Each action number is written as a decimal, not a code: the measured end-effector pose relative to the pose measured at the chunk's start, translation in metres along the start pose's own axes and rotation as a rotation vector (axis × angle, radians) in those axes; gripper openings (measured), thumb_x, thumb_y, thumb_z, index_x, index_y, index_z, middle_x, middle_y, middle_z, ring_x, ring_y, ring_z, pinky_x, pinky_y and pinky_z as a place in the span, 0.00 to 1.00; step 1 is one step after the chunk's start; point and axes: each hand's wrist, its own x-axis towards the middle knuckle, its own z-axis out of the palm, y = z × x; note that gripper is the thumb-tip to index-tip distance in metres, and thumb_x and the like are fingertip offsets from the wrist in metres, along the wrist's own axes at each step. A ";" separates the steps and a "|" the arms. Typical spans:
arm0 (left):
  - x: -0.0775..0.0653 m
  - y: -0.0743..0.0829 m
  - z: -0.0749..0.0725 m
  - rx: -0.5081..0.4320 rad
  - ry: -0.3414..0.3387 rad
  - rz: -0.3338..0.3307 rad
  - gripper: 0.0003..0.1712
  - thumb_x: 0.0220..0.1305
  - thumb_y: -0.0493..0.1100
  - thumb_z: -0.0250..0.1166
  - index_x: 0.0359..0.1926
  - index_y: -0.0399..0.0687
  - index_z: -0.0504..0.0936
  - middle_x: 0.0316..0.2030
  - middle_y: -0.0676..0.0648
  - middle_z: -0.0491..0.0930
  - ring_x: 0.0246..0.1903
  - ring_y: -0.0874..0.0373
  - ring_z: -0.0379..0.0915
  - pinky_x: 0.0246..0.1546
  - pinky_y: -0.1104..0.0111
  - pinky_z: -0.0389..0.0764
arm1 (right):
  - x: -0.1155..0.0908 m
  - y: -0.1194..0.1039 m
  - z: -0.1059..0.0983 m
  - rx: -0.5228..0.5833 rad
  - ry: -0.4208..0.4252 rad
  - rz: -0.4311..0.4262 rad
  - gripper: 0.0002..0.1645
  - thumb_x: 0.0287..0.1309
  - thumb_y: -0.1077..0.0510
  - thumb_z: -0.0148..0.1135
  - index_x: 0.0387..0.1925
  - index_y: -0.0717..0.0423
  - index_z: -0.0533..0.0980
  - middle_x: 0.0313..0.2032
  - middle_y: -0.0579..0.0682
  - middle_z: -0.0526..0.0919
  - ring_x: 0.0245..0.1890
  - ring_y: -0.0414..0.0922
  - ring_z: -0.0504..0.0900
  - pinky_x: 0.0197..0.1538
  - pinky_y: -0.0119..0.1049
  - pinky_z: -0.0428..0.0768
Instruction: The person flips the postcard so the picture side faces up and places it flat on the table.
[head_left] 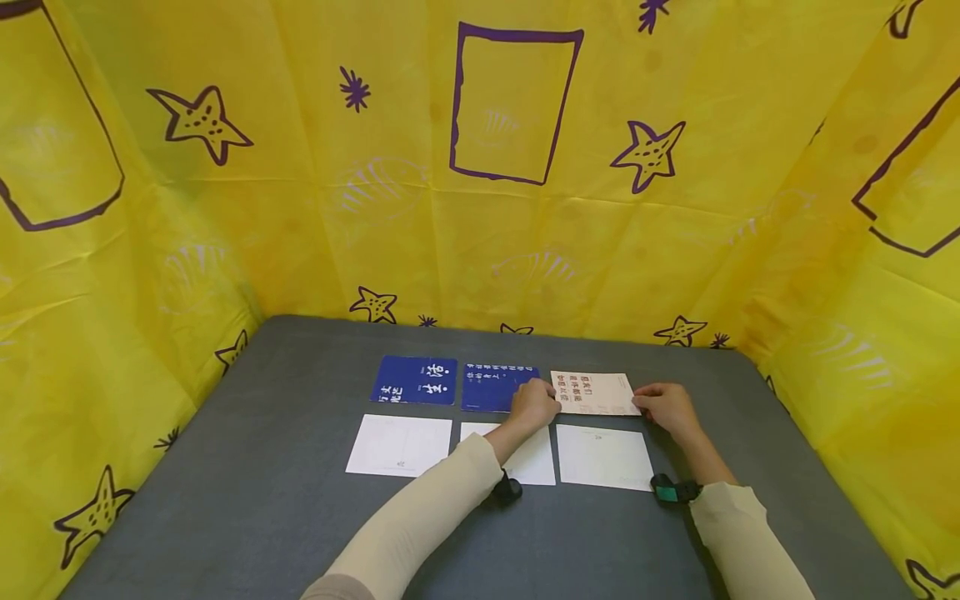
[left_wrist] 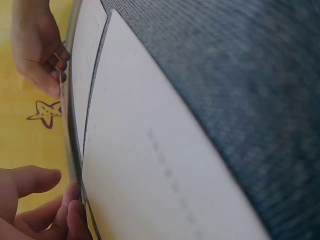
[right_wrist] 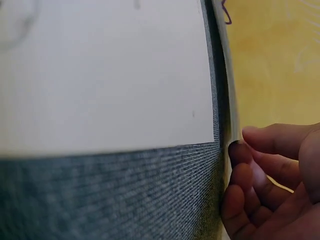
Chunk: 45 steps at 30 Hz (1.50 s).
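A cream card (head_left: 594, 393) with red-brown printed characters lies at the right end of the back row. My right hand (head_left: 666, 407) pinches its right edge between thumb and fingers, seen close up in the right wrist view. At the lower left corner of this card is my left hand (head_left: 536, 403), its fingers curled at the edge and overlapping part of a blue card (head_left: 487, 388) with white characters. In the left wrist view both hands are at opposite ends of the thin card edge. Below the cream card lies a white card (head_left: 604, 457).
Another blue card (head_left: 414, 380) lies at the back left. Two more white cards form the front row, one at the left (head_left: 399, 445) and a middle card (head_left: 534, 460) partly hidden by my left forearm. The grey table (head_left: 247, 467) is bordered by yellow patterned cloth (head_left: 300, 217).
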 end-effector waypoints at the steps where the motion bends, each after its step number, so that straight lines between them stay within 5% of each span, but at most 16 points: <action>1: 0.000 0.000 0.000 0.001 0.000 0.002 0.15 0.46 0.40 0.66 0.39 0.46 0.84 0.38 0.48 0.84 0.40 0.49 0.79 0.40 0.63 0.75 | 0.000 0.000 0.000 -0.011 0.005 -0.009 0.16 0.54 0.56 0.58 0.40 0.65 0.78 0.30 0.56 0.82 0.25 0.42 0.74 0.28 0.30 0.73; 15: -0.012 0.005 -0.019 -0.094 -0.072 0.085 0.09 0.49 0.44 0.65 0.34 0.50 0.85 0.27 0.53 0.83 0.25 0.64 0.71 0.26 0.74 0.65 | -0.010 -0.006 -0.002 -0.011 0.038 -0.035 0.17 0.56 0.54 0.56 0.38 0.65 0.79 0.26 0.53 0.81 0.23 0.41 0.74 0.28 0.30 0.73; 28: -0.025 -0.016 -0.058 -0.169 -0.119 0.140 0.12 0.55 0.44 0.62 0.39 0.46 0.82 0.33 0.51 0.83 0.34 0.60 0.76 0.35 0.70 0.72 | -0.032 -0.023 -0.001 0.034 -0.015 -0.067 0.22 0.58 0.49 0.54 0.43 0.65 0.77 0.30 0.56 0.81 0.27 0.46 0.74 0.30 0.32 0.74; 38: -0.047 -0.040 -0.094 -0.106 -0.242 0.146 0.17 0.59 0.48 0.58 0.47 0.45 0.79 0.43 0.49 0.80 0.43 0.55 0.74 0.40 0.65 0.76 | -0.054 -0.052 0.004 0.060 -0.107 -0.141 0.24 0.58 0.45 0.54 0.44 0.60 0.76 0.36 0.57 0.80 0.35 0.52 0.76 0.40 0.41 0.79; 45: -0.058 -0.059 -0.113 -0.045 -0.230 0.159 0.18 0.59 0.48 0.58 0.47 0.45 0.79 0.42 0.49 0.80 0.43 0.55 0.74 0.41 0.63 0.75 | -0.064 -0.069 0.015 0.021 -0.130 -0.234 0.18 0.57 0.51 0.56 0.41 0.59 0.78 0.37 0.57 0.82 0.35 0.51 0.79 0.37 0.38 0.80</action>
